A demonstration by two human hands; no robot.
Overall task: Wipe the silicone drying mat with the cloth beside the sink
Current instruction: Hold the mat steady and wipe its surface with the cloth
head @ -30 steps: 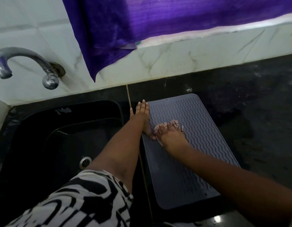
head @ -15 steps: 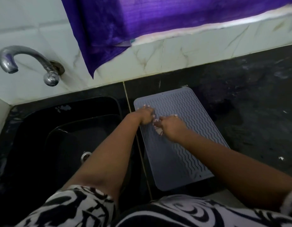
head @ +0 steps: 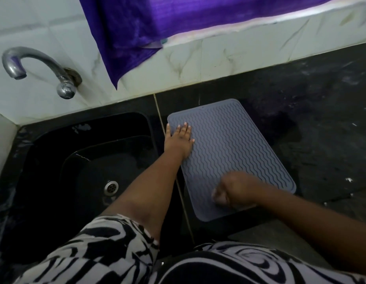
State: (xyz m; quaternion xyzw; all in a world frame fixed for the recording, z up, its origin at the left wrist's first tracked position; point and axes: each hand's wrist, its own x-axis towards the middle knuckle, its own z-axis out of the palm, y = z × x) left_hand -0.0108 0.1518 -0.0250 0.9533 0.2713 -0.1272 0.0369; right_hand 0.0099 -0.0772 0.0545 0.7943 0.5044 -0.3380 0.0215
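Note:
A grey silicone drying mat with wavy ridges lies on the black counter just right of the sink. My left hand rests flat on the mat's far left part, fingers spread, holding nothing. Blurred by motion, my right hand is a fist on the mat's near left part. A small pale pinkish cloth shows at the fist's left end; most of it is hidden under the fingers.
The black sink with a metal drain is at left, under a chrome tap on the white tiled wall. A purple curtain hangs above. Dark wet-looking counter stretches right of the mat.
My right hand has slid with the cloth from the mat's far left part toward its near edge. My left hand has opened and now lies flat on the far left part.

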